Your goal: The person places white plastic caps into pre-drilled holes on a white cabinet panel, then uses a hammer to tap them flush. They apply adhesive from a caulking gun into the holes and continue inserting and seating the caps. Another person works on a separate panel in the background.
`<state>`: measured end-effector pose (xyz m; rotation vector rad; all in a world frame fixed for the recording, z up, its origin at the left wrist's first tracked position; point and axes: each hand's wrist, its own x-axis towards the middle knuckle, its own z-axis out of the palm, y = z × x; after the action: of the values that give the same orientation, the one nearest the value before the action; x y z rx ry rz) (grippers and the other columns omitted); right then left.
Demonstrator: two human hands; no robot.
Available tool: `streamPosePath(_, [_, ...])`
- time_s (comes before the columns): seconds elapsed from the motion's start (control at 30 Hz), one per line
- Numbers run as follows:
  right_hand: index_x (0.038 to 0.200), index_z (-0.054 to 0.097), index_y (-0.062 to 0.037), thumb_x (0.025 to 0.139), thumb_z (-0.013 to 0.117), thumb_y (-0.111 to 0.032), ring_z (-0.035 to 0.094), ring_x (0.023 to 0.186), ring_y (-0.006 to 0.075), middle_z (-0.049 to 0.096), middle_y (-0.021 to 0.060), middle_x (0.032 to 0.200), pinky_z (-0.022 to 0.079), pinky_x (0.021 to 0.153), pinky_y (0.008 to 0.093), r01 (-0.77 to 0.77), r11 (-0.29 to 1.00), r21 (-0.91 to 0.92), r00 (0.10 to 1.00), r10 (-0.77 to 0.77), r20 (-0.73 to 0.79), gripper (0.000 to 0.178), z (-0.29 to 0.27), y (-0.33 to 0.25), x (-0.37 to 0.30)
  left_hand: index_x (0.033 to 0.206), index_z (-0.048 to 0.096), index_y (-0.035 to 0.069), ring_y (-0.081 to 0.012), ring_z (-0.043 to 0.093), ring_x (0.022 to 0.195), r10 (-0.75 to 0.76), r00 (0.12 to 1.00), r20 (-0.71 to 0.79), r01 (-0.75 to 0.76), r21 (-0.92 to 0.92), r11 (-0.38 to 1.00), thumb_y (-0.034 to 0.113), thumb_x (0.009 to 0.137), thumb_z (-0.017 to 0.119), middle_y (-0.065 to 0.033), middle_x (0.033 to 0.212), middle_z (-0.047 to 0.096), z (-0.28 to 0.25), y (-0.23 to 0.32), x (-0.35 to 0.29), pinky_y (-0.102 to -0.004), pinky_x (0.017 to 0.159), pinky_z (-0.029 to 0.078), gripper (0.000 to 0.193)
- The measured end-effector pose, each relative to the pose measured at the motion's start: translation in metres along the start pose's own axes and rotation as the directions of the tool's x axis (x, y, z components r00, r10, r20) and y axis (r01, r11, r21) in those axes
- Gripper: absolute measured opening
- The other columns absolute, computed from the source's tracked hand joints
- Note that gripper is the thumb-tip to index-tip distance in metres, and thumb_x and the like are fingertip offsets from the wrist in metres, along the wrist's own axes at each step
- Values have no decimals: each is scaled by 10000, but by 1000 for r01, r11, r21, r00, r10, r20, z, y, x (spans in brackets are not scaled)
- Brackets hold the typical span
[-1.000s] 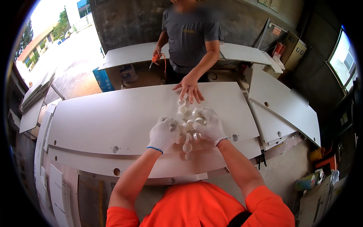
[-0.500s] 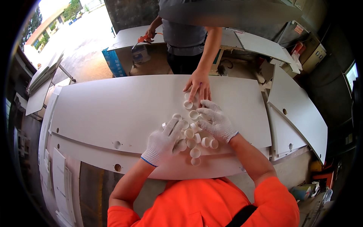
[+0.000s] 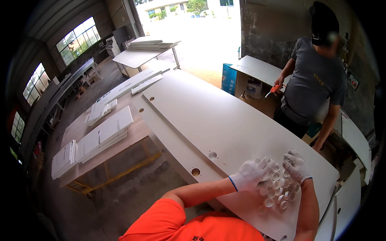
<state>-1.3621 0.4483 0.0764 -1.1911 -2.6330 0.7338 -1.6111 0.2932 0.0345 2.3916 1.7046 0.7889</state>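
on the white panel at the near end of the bench, both gloved hands over a cluster of small white caps.

from the left: stacked white boards (image 3: pixel 105 134) wait on a side bench (image 3: pixel 132 134); my left hand (image 3: pixel 254 175) lies open, fingers spread over the caps (image 3: pixel 277 188), seemingly to keep them from rolling; my right hand (image 3: pixel 295 165), open too, cups the far side, penning them together on the panel (image 3: pixel 209 120); beyond, a person in grey (image 3: pixel 315 86) holds an orange-handled tool (image 3: pixel 272 90).
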Motion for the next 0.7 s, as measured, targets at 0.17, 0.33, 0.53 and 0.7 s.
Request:
streamPosePath(0.17, [1387,743,-34,941,762,-388,570,1418,427,622,217,1496,469,1203,479,25,978,209,999,-19,-30,570,18,8,-41,1561,515,78,-492,467,1473,-19,999,-48,12,-146,989,552,819,840,-245,1580,476,-2,10,-1,-620,1223,402,938])
streamPosePath(0.33, [1330,776,-43,899,801,-327,613,1383,408,679,212,1448,513,1168,482,0,972,237,987,38,-154,517,28,-18,-99,1552,511,43,-521,368,1554,47,998,29,-42,-152,988,572,756,866,-270,1626,431,5,40,-11,-649,1296,295,1020])
streamPosePath(0.53, [1237,793,-63,945,787,-336,660,1293,421,722,203,1361,521,1113,505,40,996,76,920,-7,-393,400,53,-51,-127,1544,531,37,-515,432,1510,177,982,73,-161,-182,970,581,776,873,-245,1615,468,15,52,-16,-632,1270,342,1002])
streamPosePath(0.7, [1254,797,-76,973,782,-350,675,1257,428,723,202,1370,520,1114,496,-3,979,203,859,107,-501,392,57,-17,-151,1526,569,78,-498,463,1481,85,996,17,-77,-277,958,579,856,834,-250,1596,495,12,55,-1,-615,1241,371,877])
